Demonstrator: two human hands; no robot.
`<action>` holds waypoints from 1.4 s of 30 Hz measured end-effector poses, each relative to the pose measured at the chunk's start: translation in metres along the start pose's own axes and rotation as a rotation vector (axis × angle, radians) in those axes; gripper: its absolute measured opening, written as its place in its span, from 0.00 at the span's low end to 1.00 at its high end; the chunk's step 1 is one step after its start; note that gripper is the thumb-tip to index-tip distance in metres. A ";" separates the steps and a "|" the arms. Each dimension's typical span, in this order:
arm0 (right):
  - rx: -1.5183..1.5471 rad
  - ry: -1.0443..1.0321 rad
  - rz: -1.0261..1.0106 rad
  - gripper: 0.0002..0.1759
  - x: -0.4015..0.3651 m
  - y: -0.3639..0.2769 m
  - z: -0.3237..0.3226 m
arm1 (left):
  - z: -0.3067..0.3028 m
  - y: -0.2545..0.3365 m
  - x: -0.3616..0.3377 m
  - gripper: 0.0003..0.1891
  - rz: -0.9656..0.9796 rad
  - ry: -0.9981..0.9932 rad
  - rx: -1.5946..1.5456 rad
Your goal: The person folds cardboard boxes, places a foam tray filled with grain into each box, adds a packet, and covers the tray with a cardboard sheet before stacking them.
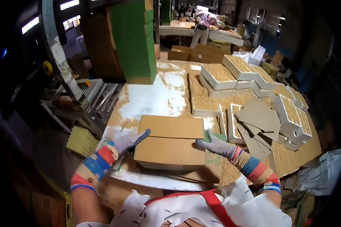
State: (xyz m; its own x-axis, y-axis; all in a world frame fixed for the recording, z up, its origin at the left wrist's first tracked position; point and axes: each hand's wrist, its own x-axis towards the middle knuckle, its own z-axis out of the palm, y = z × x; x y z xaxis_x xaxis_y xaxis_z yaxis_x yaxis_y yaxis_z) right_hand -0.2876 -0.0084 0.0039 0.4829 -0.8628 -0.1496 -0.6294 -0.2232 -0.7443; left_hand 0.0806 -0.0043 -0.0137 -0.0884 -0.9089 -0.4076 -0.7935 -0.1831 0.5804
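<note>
A brown cardboard box [170, 149] with its top flaps folded shut sits in front of me at the near side of the table. My left hand [129, 142], in a light glove with dark fingertips, grips its left side, thumb at the top edge. On the opposite side my right hand [219, 146], gloved alike, clasps the right edge with the thumb over the top. The fingers under both sides are mostly hidden. Beneath the right hand lies cardboard with green printing [213, 160]. Striped coloured sleeves cover both forearms.
White trays [216, 84] filled with brown shredded material are stacked at the right. Loose grey cardboard sheets [258, 115] lie before them. A tall green stack [132, 41] stands at the table's far left, beside a metal post [58, 49]. A person [204, 22] works at a farther table.
</note>
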 end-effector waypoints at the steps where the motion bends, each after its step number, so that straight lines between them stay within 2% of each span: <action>1: 0.281 -0.213 0.117 0.52 0.001 0.004 0.001 | -0.015 0.009 -0.012 0.37 0.027 -0.018 0.212; 3: 0.825 -0.137 -0.004 0.53 -0.007 -0.017 -0.023 | -0.021 0.014 -0.030 0.34 0.157 0.286 0.263; 4: 1.101 -0.093 -0.064 0.53 -0.010 -0.018 -0.028 | 0.009 -0.019 -0.014 0.30 0.213 0.593 0.371; 5: 0.554 0.007 -0.090 0.53 0.002 0.008 -0.033 | 0.051 -0.082 0.019 0.26 0.412 0.612 -0.008; 6: 0.429 -0.006 -0.299 0.54 -0.002 0.019 -0.019 | 0.092 -0.144 0.050 0.22 0.628 0.582 -0.370; 7: 0.275 -0.108 -0.183 0.55 -0.002 0.041 -0.008 | 0.096 -0.134 0.042 0.22 0.493 0.490 0.174; 8: 0.109 -0.196 -0.075 0.56 0.002 0.066 -0.004 | 0.098 -0.122 0.033 0.23 0.449 0.389 0.720; 10: -0.340 -0.082 -0.388 0.51 -0.004 0.122 0.007 | 0.067 -0.037 0.008 0.27 0.321 0.232 -1.104; 12: -0.706 -0.361 -0.706 0.46 0.032 0.110 -0.053 | 0.040 0.053 -0.020 0.33 0.467 0.291 -1.251; 13: -0.477 -0.765 -0.015 0.39 0.070 0.037 -0.110 | 0.035 0.062 -0.015 0.39 0.124 0.247 -0.905; 14: -0.637 -0.484 0.056 0.33 0.122 0.053 -0.133 | 0.038 0.061 -0.001 0.39 0.136 0.286 -0.817; 15: -0.795 0.364 -0.466 0.30 0.177 0.118 -0.135 | 0.041 0.060 0.012 0.39 0.145 0.326 -0.727; 16: -0.988 0.363 -0.233 0.31 0.221 0.088 -0.164 | 0.044 0.054 0.020 0.39 0.091 0.302 -0.858; 17: -1.197 0.281 0.037 0.26 0.280 0.094 -0.177 | 0.046 0.048 0.029 0.38 0.033 0.285 -0.990; 19: -1.221 0.555 0.284 0.30 0.391 0.143 -0.176 | 0.047 0.053 0.029 0.38 0.069 0.375 -0.944; 22: -1.448 0.788 0.417 0.31 0.449 0.207 -0.145 | 0.046 0.067 0.016 0.39 0.031 0.442 -1.107; 24: -1.503 0.750 0.263 0.31 0.435 0.217 -0.147 | 0.055 0.041 0.014 0.36 -0.023 0.470 -0.997; 26: -1.267 0.770 0.151 0.29 0.414 0.212 -0.160 | 0.055 0.035 0.014 0.33 -0.013 0.474 -0.884; 29: -1.314 0.712 0.057 0.32 0.378 0.208 -0.157 | 0.050 0.033 0.020 0.30 0.054 0.448 -0.669; 31: -1.250 0.666 -0.085 0.35 0.355 0.201 -0.158 | 0.049 0.051 0.017 0.32 0.043 0.427 -0.816; 33: -1.195 0.602 -0.099 0.37 0.324 0.182 -0.159 | 0.040 0.065 0.005 0.36 0.000 0.311 -1.085; 34: -1.167 0.572 -0.104 0.38 0.310 0.176 -0.154 | 0.039 0.063 0.004 0.36 0.031 0.299 -1.090; 37: -1.282 0.812 -0.242 0.32 0.289 0.172 -0.138 | 0.037 0.048 0.012 0.36 0.178 0.305 -1.025; 38: -1.394 0.886 -0.228 0.27 0.306 0.195 -0.138 | 0.035 0.050 0.016 0.35 0.190 0.318 -1.058; 40: -1.423 0.800 -0.141 0.32 0.330 0.226 -0.145 | 0.037 0.058 0.012 0.35 0.180 0.335 -1.131; 41: -1.380 0.740 -0.186 0.30 0.331 0.225 -0.156 | 0.048 0.036 0.023 0.36 0.227 0.344 -0.960; 42: -1.333 0.665 -0.217 0.29 0.328 0.215 -0.161 | 0.051 0.036 0.022 0.35 0.201 0.340 -0.994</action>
State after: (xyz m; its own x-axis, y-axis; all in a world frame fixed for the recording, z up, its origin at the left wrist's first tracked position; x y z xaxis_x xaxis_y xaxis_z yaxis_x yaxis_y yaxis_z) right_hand -0.3631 -0.4124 -0.1004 0.5107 -0.7204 0.4693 -0.8370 -0.2918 0.4629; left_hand 0.0192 -0.0121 -0.0382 0.1308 -0.9851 -0.1114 0.0777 -0.1019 0.9918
